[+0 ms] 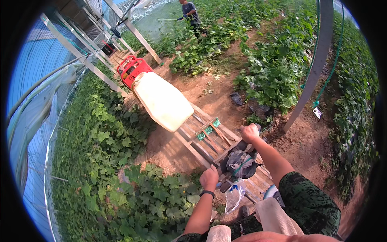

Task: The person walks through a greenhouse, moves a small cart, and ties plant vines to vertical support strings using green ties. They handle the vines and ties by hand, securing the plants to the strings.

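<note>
My left hand [209, 178], with a dark band on its wrist, is closed around the left end of a cart's handlebar. The right end of that bar is in the grip of my right hand [250, 133]. Between them a dark bundle [242, 164] tied with plastic and green cord covers the middle of the handlebar. A clear plastic bag [235, 198] hangs just below it. Ahead stretches the cart's slatted metal bed [198, 148], carrying a large pale plastic tank [163, 101]. Beyond the tank sits a red-framed machine [133, 71], partly hidden by it.
Leafy vine plants [121, 193] crowd the left side, and more rows [272, 78] grow at the right. A post [314, 66] rises from the soil near my right hand. Slanting posts [81, 57] line the plastic-sheeted left wall. Farther off, a person [191, 15] holds a spray wand amid mist.
</note>
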{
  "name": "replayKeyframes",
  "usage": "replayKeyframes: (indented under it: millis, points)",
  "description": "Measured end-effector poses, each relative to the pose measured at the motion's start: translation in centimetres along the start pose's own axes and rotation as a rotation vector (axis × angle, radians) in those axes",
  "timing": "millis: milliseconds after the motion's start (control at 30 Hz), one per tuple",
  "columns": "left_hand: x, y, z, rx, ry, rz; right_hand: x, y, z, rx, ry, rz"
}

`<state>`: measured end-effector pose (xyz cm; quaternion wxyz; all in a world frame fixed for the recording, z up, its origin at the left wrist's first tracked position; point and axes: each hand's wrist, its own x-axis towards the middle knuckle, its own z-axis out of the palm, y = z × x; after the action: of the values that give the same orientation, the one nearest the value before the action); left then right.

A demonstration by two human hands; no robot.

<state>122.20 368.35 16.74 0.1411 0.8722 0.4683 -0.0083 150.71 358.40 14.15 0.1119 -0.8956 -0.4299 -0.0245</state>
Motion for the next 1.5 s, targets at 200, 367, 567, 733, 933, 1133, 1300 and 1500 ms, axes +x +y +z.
replayKeyframes:
  millis: [200,367,567,733,933,1133,1300,1500]
  points:
    - [0.1,-0.2,0.4,0.017,0.071,0.041,0.1,-0.1,0.0,0.001,0.019,-0.007]
    - [0.0,0.3,0.1,0.0,0.054,0.038,0.1,0.3,0.0,0.005,0.011,0.006]
    - [0.4,0.0,0.3,0.025,0.073,0.041,0.3,-0.1,-0.4,-0.001,0.031,-0.003]
    - [0.7,0.2,0.2,0.031,0.063,0.051,0.6,0.0,-0.2,0.01,0.015,-0.001]
    - [1.2,0.0,0.0,0.022,0.057,0.028,1.2,-0.3,0.0,-0.002,0.038,-0.006]
    - [2.3,-0.1,-0.3,0.028,0.055,0.032,2.4,-0.4,0.6,0.019,0.014,0.014]
    - [3.5,-0.5,-0.2,-0.001,0.069,0.011,3.6,-1.2,0.6,0.011,0.018,0.016]
    - [4.1,-0.6,-0.8,0.034,0.058,-0.003,4.4,-1.4,1.2,0.0,0.045,-0.005]
